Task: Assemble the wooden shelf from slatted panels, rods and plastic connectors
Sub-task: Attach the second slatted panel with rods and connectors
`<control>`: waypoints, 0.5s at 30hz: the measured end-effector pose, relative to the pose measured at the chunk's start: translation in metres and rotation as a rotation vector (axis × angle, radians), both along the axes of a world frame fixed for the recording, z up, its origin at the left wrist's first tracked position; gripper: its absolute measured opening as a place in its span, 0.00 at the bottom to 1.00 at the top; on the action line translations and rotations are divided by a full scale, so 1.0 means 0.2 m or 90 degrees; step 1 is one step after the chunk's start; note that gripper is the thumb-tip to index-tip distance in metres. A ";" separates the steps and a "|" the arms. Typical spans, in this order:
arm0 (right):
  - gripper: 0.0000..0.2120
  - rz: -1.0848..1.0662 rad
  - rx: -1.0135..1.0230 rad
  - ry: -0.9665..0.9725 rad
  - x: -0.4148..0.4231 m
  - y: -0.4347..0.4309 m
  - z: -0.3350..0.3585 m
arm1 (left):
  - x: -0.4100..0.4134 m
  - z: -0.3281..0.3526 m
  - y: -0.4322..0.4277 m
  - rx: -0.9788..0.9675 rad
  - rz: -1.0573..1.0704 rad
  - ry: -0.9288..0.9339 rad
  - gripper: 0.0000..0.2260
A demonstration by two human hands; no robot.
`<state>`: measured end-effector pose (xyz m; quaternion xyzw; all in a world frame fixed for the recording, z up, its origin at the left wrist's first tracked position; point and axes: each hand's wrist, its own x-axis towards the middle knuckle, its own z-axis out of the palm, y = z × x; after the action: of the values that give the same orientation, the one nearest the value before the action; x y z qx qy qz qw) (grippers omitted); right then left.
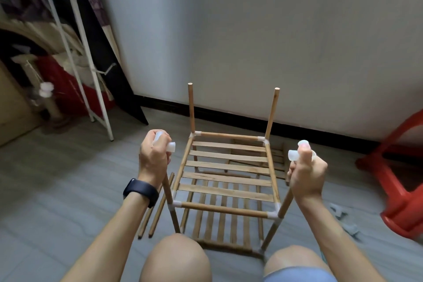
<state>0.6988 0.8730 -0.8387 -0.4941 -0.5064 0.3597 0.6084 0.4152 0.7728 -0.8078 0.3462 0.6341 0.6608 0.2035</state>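
Partly built shelf (226, 181) stands on the floor (68, 190) between the knees. Left hand (154, 160) grips a white connector (170, 146) atop the near-left rod (168, 190). Right hand (306, 174) grips a second connector (294, 155) atop the near-right rod (286, 204). Two loose rods (158, 208) lie left of the shelf.

Home rm indicated by grey plank floor (57, 190), plain wall (251, 30) w/ black skirting (229, 113), red plastic stool (400, 190), white rack (77, 52).
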 end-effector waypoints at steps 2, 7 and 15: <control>0.26 -0.009 0.012 -0.019 0.01 0.01 -0.01 | 0.00 -0.01 0.00 0.002 -0.002 0.001 0.08; 0.27 0.011 0.045 -0.027 0.00 -0.03 0.03 | -0.01 0.00 -0.01 -0.002 -0.011 -0.005 0.07; 0.37 0.219 -0.011 0.154 0.07 -0.11 0.10 | -0.02 0.07 -0.02 -0.071 -0.031 -0.017 0.12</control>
<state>0.7120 0.8502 -0.8197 -0.3584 -0.5034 0.5196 0.5900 0.4115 0.7686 -0.7935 0.3407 0.6588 0.6236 0.2471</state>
